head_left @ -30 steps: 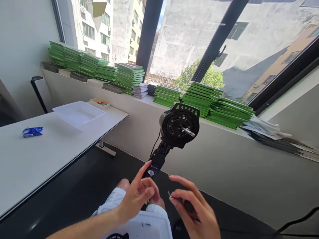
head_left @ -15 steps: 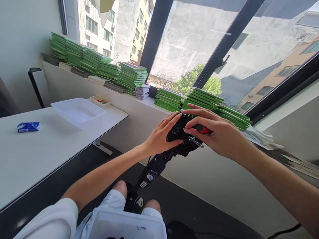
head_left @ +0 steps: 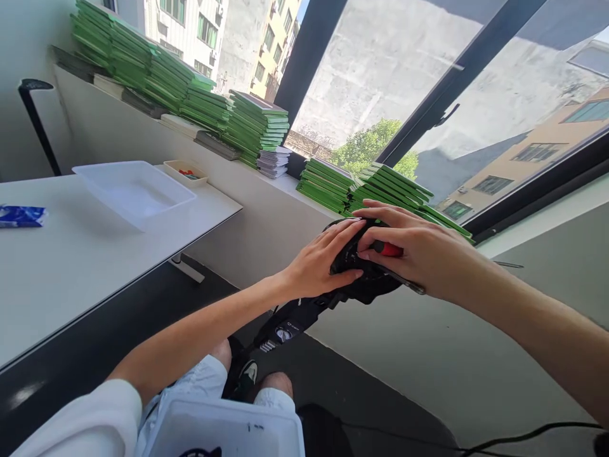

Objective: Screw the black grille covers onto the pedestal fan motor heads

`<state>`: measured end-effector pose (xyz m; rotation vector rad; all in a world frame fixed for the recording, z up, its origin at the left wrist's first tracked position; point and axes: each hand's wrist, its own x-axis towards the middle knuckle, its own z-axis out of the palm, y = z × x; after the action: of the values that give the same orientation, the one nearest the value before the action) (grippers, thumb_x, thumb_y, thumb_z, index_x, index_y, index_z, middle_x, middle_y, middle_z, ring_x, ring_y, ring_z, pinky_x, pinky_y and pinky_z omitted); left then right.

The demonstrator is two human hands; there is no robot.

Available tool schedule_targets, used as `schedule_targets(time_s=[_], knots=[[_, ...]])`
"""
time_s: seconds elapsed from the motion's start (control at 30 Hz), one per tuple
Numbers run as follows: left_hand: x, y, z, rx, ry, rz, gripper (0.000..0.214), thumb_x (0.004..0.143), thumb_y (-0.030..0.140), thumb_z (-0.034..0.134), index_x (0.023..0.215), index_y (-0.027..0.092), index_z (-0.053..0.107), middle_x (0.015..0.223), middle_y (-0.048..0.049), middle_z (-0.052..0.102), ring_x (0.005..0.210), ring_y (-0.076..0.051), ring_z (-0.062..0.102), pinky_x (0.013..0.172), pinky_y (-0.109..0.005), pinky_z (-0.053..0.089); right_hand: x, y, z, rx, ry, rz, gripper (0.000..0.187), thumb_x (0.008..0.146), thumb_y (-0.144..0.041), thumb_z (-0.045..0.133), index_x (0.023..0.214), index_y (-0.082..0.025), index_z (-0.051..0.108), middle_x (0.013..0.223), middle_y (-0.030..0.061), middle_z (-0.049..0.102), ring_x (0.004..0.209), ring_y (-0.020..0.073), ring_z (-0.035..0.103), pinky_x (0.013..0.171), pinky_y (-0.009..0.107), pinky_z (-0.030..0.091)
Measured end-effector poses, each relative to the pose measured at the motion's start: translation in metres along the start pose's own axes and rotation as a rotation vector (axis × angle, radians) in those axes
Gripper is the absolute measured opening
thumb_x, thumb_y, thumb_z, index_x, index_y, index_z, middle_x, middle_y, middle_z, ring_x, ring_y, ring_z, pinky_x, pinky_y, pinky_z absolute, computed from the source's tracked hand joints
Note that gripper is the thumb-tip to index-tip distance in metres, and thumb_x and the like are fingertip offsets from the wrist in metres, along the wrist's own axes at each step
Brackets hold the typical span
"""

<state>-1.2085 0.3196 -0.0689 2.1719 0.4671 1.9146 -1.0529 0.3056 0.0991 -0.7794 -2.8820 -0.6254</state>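
A black device (head_left: 368,292), which looks like the motor head of a stand fan, sits on a slanted black neck (head_left: 285,327) with a silver dial and buttons. My left hand (head_left: 316,266) grips its near side, fingers over the top and thumb lower down. Held in my right hand (head_left: 413,247) is a screwdriver (head_left: 392,249) with a red and black handle. A thin metal shaft shows past the right wrist. The right fingertips are pinched close to the device's face; what is between them is hidden. A silver rod (head_left: 409,284) sticks out from the device under this hand.
A white table (head_left: 61,279) on the left bears a translucent tub (head_left: 137,190), a small box (head_left: 188,171) with red pieces and a blue packet (head_left: 21,216). Green book stacks (head_left: 257,127) line the windowsill. A plastic box (head_left: 228,425) rests on my lap; a cable (head_left: 533,435) lies lower right.
The view has shifted, so the table sits farther left. Both hands stay at the device. The right hand has turned slightly, and a shaft now shows past its wrist.
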Motion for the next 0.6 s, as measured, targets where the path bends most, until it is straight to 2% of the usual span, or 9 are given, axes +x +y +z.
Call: schedule_targets(time_s=[0.17, 0.23, 0.3, 0.37, 0.43, 0.5, 0.6], knots=[[0.001, -0.006, 0.002, 0.007, 0.013, -0.009, 0.076, 0.101, 0.046, 0.055, 0.163, 0.031, 0.016, 0.167, -0.0112, 0.036, 0.157, -0.032, 0.033, 0.129, -0.051, 0.030, 0.004, 0.000, 0.000, -0.093, -0.065, 0.046, 0.025, 0.097, -0.038, 0.050, 0.084, -0.028, 0.069, 0.148, 0.0024, 0.059, 0.141, 0.0340, 0.051, 0.081, 0.045, 0.060], [0.002, -0.005, 0.002, -0.008, 0.028, -0.022, 0.074, 0.099, 0.044, 0.058, 0.161, 0.029, 0.021, 0.165, -0.0127, 0.039, 0.155, -0.033, 0.035, 0.128, -0.052, 0.033, 0.006, -0.002, -0.001, -0.150, -0.091, 0.118, 0.024, 0.096, -0.041, 0.050, 0.090, -0.028, 0.068, 0.151, 0.0033, 0.055, 0.126, 0.0339, 0.062, 0.067, 0.040, 0.058], [0.003, -0.003, 0.002, -0.034, 0.055, -0.046, 0.072, 0.097, 0.041, 0.060, 0.159, 0.028, 0.025, 0.162, -0.0132, 0.043, 0.152, -0.033, 0.040, 0.125, -0.051, 0.037, 0.010, -0.007, -0.003, -0.200, -0.117, 0.228, 0.023, 0.092, -0.046, 0.054, 0.097, -0.027, 0.067, 0.152, 0.0054, 0.053, 0.105, 0.0308, 0.069, 0.054, 0.036, 0.050], [0.004, 0.000, 0.003, -0.066, 0.084, -0.087, 0.068, 0.096, 0.038, 0.062, 0.155, 0.028, 0.029, 0.157, -0.0122, 0.050, 0.147, -0.031, 0.048, 0.121, -0.049, 0.042, 0.015, -0.014, -0.008, -0.212, -0.168, 0.349, 0.031, 0.087, -0.050, 0.061, 0.106, -0.027, 0.063, 0.149, 0.0082, 0.053, 0.090, 0.0270, 0.069, 0.048, 0.033, 0.043], [0.004, 0.003, 0.004, -0.096, 0.112, -0.133, 0.060, 0.096, 0.036, 0.063, 0.149, 0.028, 0.036, 0.152, -0.0109, 0.055, 0.141, -0.029, 0.054, 0.117, -0.047, 0.046, 0.020, -0.020, -0.013, -0.193, -0.216, 0.466, 0.044, 0.082, -0.054, 0.065, 0.116, -0.027, 0.059, 0.145, 0.0104, 0.055, 0.083, 0.0249, 0.068, 0.047, 0.032, 0.040], [0.005, 0.003, 0.006, -0.113, 0.135, -0.156, 0.047, 0.096, 0.034, 0.063, 0.139, 0.027, 0.046, 0.149, -0.0105, 0.058, 0.139, -0.027, 0.056, 0.115, -0.045, 0.047, 0.022, -0.023, -0.016, -0.164, -0.240, 0.556, 0.057, 0.080, -0.057, 0.068, 0.127, -0.027, 0.054, 0.147, 0.0112, 0.054, 0.082, 0.0242, 0.068, 0.048, 0.032, 0.039], [0.008, 0.003, 0.011, -0.106, 0.140, -0.159, 0.026, 0.097, 0.030, 0.061, 0.122, 0.024, 0.057, 0.149, -0.0115, 0.059, 0.140, -0.027, 0.056, 0.115, -0.043, 0.047, 0.021, -0.019, -0.014, -0.136, -0.197, 0.605, 0.069, 0.079, -0.058, 0.068, 0.138, -0.028, 0.051, 0.153, 0.0114, 0.050, 0.087, 0.0260, 0.070, 0.052, 0.033, 0.043]])
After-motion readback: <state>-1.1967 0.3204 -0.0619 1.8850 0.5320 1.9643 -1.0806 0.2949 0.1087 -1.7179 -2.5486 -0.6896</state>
